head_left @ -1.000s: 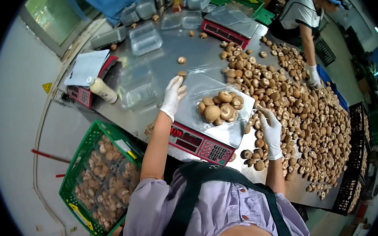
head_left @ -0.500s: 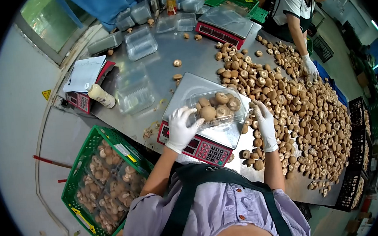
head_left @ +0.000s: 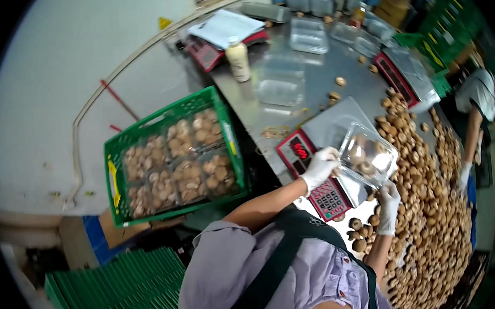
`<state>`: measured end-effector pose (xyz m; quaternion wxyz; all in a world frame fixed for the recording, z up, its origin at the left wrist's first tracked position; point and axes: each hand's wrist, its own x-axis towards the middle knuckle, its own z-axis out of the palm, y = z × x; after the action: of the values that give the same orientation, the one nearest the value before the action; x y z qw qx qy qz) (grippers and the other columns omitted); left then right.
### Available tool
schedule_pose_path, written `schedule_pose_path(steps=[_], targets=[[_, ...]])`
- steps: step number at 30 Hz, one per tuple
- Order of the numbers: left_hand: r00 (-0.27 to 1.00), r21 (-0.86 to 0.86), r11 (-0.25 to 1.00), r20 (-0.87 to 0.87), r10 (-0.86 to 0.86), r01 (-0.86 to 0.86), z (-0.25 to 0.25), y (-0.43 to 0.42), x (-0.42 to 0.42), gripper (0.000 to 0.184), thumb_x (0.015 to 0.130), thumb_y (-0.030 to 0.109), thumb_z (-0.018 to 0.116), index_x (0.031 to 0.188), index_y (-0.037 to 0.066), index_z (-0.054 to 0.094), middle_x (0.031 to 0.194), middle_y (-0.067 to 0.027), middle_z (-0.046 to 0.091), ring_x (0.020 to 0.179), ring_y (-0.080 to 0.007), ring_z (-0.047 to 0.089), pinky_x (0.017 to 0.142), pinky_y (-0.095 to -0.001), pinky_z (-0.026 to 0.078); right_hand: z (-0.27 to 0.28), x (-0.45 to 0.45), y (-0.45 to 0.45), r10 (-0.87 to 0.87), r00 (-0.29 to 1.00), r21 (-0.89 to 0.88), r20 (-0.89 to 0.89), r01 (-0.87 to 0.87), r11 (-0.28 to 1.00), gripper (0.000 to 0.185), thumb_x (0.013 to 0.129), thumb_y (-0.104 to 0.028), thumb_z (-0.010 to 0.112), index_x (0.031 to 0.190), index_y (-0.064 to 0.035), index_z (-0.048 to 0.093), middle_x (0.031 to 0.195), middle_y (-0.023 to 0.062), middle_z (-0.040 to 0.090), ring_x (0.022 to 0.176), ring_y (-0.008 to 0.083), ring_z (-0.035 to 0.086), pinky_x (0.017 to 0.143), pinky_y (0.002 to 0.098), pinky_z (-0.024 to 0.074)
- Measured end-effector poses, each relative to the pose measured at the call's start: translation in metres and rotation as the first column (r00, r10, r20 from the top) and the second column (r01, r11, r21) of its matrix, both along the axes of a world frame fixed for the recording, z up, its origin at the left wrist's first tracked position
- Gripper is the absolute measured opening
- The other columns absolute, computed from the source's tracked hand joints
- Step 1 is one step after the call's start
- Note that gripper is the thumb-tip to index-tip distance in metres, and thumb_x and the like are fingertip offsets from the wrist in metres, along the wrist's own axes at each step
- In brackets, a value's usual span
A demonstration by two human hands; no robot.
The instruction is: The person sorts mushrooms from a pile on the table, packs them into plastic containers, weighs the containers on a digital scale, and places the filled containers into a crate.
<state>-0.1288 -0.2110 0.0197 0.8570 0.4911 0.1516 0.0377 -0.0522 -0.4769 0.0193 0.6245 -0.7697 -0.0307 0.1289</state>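
A clear plastic box of mushrooms (head_left: 366, 156), its lid closed over them, is between my gloved hands above the scale. My left hand (head_left: 321, 168) pinches its left edge. At the lower right corner of the box, my right hand (head_left: 388, 201) has its fingers closed on the rim. The scale (head_left: 337, 117) has a metal plate and a red front with a lit display, partly hidden by my left hand and the box. Brown mushrooms (head_left: 428, 199) lie in a big heap right of the box.
A green crate (head_left: 167, 117) holding packed mushroom boxes stands at the left. Behind are empty clear trays (head_left: 280, 83), a bottle (head_left: 238, 59), papers (head_left: 226, 27) and a second scale (head_left: 397, 78). A co-worker's gloved hand (head_left: 464, 176) is at the heap's far right.
The view has swung left, bringing the crate nearer the middle. My left hand came back to the box, its lid came down, and the box now appears raised and tilted off the scale.
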Motion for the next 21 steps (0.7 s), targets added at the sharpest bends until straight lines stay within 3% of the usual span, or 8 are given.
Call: schedule_pose_path(steps=[4, 6, 10, 12, 14, 18, 19, 21], targets=[[0.997, 0.267, 0.964, 0.077, -0.028, 0.007, -0.005, 0.007, -0.022, 0.015, 0.085, -0.002, 0.057, 0.098, 0.001, 0.05, 0.074, -0.0046, 0.058, 0.064, -0.011, 0.061, 0.055, -0.0234, 0.047, -0.006, -0.017, 0.005, 0.027, 0.982, 0.084, 0.185, -0.044, 0.995, 0.01, 0.086, 0.004, 0.053, 0.092, -0.0036, 0.055, 0.078, -0.0048, 0.05, 0.065, 0.0022, 0.042, 0.058, 0.0156, 0.0328], [0.982, 0.407, 0.909, 0.189, 0.016, -0.093, -0.012, 0.018, -0.041, 0.018, 0.085, -0.001, 0.059, 0.101, 0.002, 0.051, 0.077, -0.0053, 0.059, 0.072, -0.0123, 0.062, 0.065, -0.0281, 0.051, 0.005, -0.031, 0.013, 0.118, 0.978, 0.069, 0.171, -0.131, 0.989, 0.019, 0.082, 0.01, 0.056, 0.097, -0.0013, 0.055, 0.087, -0.0005, 0.055, 0.078, 0.007, 0.052, 0.073, 0.0214, 0.0446], [0.973, 0.779, 0.587, 0.136, 0.186, -0.221, 0.011, 0.04, -0.085, 0.031, 0.073, 0.007, 0.068, 0.1, 0.005, 0.053, 0.09, -0.0089, 0.064, 0.085, -0.0225, 0.065, 0.075, -0.0327, 0.051, 0.026, -0.05, 0.048, 0.222, 0.928, -0.149, 0.298, -0.185, 0.971, 0.033, 0.072, 0.002, 0.07, 0.103, -0.001, 0.061, 0.093, 0.0102, 0.066, 0.088, 0.0146, 0.062, 0.078, 0.028, 0.0485], [0.878, 0.752, 0.455, 0.425, 0.219, -0.477, 0.011, 0.05, -0.1, 0.034, 0.072, 0.007, 0.07, 0.102, 0.005, 0.053, 0.1, -0.0106, 0.062, 0.095, -0.0232, 0.063, 0.085, -0.032, 0.049, 0.036, -0.047, 0.067, 0.462, 0.604, -0.382, 0.65, -0.266, 0.885, 0.029, 0.068, 0.005, 0.069, 0.095, -0.0013, 0.061, 0.093, 0.0122, 0.066, 0.087, 0.0224, 0.063, 0.078, 0.0335, 0.0496], [0.824, 0.686, 0.466, 0.521, 0.222, -0.559, 0.011, 0.067, -0.116, 0.036, 0.073, 0.008, 0.071, 0.104, 0.004, 0.053, 0.112, -0.0129, 0.059, 0.106, -0.0245, 0.059, 0.092, -0.033, 0.046, 0.055, -0.057, 0.097, 0.469, 0.421, -0.405, 0.776, -0.237, 0.883, 0.03, 0.066, 0.009, 0.065, 0.094, -0.0007, 0.061, 0.089, 0.0138, 0.064, 0.081, 0.0276, 0.063, 0.072, 0.033, 0.0491], [0.795, 0.739, 0.296, 0.549, 0.256, -0.605, 0.017, 0.092, -0.15, 0.034, 0.076, 0.0, 0.065, 0.108, 0.0, 0.053, 0.122, -0.0157, 0.056, 0.112, -0.0216, 0.055, 0.095, -0.0312, 0.044, 0.071, -0.074, 0.136, 0.474, 0.414, -0.333, 0.777, -0.368, 0.868, 0.02, 0.067, 0.011, 0.065, 0.08, -0.0027, 0.056, 0.099, 0.0125, 0.067, 0.084, 0.0274, 0.062, 0.073, 0.0346, 0.0496], [0.782, 0.67, 0.402, 0.543, 0.307, -0.623, 0.025, 0.091, -0.156, 0.035, 0.079, -0.001, 0.063, 0.112, 0.0, 0.053, 0.123, -0.0141, 0.056, 0.111, -0.019, 0.054, 0.095, -0.0306, 0.043, 0.08, -0.08, 0.145, 0.477, 0.422, -0.333, 0.771, -0.372, 0.867, 0.022, 0.066, 0.012, 0.065, 0.08, -0.002, 0.055, 0.101, 0.014, 0.067, 0.084, 0.0264, 0.062, 0.072, 0.0341, 0.0502], [0.786, 0.213, 0.773, 0.348, 0.511, -0.597, 0.015, 0.099, -0.161, 0.029, 0.09, 0.01, 0.055, 0.117, 0.001, 0.053, 0.124, -0.0096, 0.054, 0.114, -0.0173, 0.051, 0.099, -0.0316, 0.041, 0.066, -0.081, 0.157, 0.457, 0.413, -0.259, 0.788, -0.452, 0.854, 0.024, 0.064, 0.011, 0.068, 0.08, -0.0017, 0.055, 0.1, 0.0151, 0.067, 0.084, 0.0265, 0.062, 0.072, 0.0338, 0.0508]])
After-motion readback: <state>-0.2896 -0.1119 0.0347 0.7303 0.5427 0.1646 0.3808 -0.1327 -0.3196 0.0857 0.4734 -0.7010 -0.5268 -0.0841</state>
